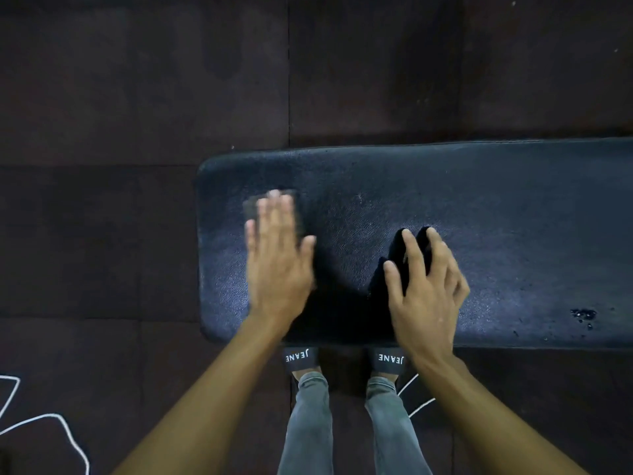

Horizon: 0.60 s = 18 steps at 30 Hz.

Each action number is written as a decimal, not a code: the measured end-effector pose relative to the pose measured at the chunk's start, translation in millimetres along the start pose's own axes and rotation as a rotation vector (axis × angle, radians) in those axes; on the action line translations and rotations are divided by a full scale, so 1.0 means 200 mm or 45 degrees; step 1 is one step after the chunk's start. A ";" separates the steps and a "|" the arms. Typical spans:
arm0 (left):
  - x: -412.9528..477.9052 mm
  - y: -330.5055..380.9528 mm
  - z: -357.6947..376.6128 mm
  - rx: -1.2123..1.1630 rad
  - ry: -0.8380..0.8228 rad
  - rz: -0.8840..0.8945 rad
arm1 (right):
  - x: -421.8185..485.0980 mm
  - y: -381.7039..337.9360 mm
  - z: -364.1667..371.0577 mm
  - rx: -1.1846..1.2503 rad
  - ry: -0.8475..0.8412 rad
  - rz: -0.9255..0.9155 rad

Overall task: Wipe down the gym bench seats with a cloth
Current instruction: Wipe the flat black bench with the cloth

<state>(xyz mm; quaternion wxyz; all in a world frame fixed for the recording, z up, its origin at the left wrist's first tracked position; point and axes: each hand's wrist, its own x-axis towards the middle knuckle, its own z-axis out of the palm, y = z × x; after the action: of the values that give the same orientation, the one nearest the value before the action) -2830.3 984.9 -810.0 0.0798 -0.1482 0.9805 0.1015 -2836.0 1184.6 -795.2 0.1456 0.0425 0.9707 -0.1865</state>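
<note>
A black padded gym bench seat (496,207) runs from the middle of the view off the right edge. My left hand (277,255) lies flat, fingers together, pressing a small grey cloth (251,204) onto the seat near its left end; the hand is motion-blurred. My right hand (424,296) rests with spread, curled fingers on a crumpled black cloth (380,279) at the seat's middle, close to the near edge. Most of each cloth is hidden under the hand on it.
A small patch of wet droplets (584,314) sits on the seat at the right, near the front edge. Dark rubber floor tiles surround the bench. My feet in black slides (300,359) stand against the bench. A white cord (65,426) lies on the floor at lower left.
</note>
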 end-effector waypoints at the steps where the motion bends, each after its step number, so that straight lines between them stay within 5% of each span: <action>1: 0.01 -0.06 -0.01 -0.012 0.011 -0.093 | 0.04 0.04 -0.03 -0.002 0.043 -0.055; 8: 0.28 0.12 0.00 0.009 0.120 -0.306 | 0.31 0.24 -0.12 -0.112 -0.017 -0.091; 18: 0.08 0.94 0.17 -0.034 -0.021 0.294 | 0.37 0.26 -0.41 0.740 -0.011 0.150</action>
<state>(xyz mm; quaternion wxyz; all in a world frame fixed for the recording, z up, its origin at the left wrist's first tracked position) -2899.2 1163.4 -813.7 0.0738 -0.0343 0.9889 0.1243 -2921.3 1265.9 -762.2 0.1418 0.1378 0.8718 -0.4482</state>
